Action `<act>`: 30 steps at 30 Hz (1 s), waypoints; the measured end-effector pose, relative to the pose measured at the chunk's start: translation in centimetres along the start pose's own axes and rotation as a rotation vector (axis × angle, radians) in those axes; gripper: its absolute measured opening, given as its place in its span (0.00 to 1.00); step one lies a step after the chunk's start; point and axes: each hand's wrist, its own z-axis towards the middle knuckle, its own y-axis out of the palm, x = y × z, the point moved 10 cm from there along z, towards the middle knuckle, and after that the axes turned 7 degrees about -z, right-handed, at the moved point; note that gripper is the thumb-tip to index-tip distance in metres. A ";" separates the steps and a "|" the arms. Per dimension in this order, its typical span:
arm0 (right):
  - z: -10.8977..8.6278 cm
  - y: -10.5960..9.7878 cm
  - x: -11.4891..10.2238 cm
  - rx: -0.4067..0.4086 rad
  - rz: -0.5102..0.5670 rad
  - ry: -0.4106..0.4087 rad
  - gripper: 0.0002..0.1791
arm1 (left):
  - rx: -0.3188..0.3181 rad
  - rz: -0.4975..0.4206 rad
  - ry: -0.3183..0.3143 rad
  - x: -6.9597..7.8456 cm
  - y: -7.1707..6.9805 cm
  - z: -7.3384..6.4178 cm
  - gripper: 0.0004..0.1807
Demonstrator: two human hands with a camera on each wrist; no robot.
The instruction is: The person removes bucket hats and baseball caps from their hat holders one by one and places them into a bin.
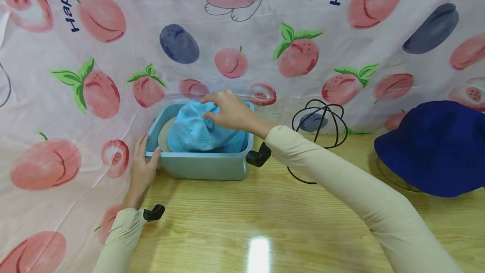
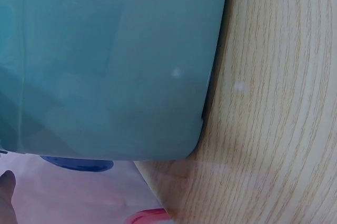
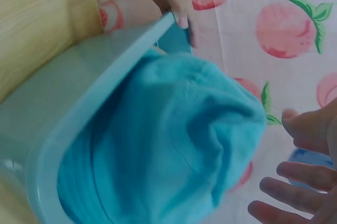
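Observation:
A light blue cloth hat (image 1: pixel 198 132) sits crumpled in a blue-green plastic bin (image 1: pixel 204 165), its crown above the rim. My right hand (image 1: pixel 231 111) hovers over the hat with thumb and fingers spread. In the right wrist view the fingers (image 3: pixel 295 195) are apart from the cloth. My left hand (image 1: pixel 144 167) holds the bin's near left corner, thumb at the rim and fingers along the outer side. A beige edge (image 1: pixel 163 136) shows beside the hat inside the bin; most of it is hidden. The left wrist view shows mainly the bin wall (image 2: pixel 116 66).
Right of the bin stands a black wire hat stand (image 1: pixel 320 123), partly behind my right forearm. A dark blue bucket hat (image 1: pixel 435 146) rests at the far right over a thin wire ring. The wooden table (image 1: pixel 212 222) meets a fruit-print cloth (image 1: pixel 235 33) behind and at left.

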 end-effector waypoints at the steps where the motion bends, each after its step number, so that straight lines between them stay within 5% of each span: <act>1: -0.1 -0.3 0.0 0.001 -0.013 -0.009 0.21 | 0.001 0.001 0.002 0.0 0.0 0.0 0.32; 8: -1.2 -2.3 0.2 -0.023 -0.100 -0.057 0.24 | -0.005 0.005 -0.002 0.0 0.2 -0.1 0.32; 19: -3.4 -5.1 1.4 -0.067 -0.195 0.007 0.30 | -0.014 0.006 -0.018 0.2 0.2 -0.2 0.32; 30: -6.0 -7.4 3.3 -0.031 -0.221 -0.012 0.30 | -0.010 0.009 -0.014 0.3 0.1 -0.1 0.32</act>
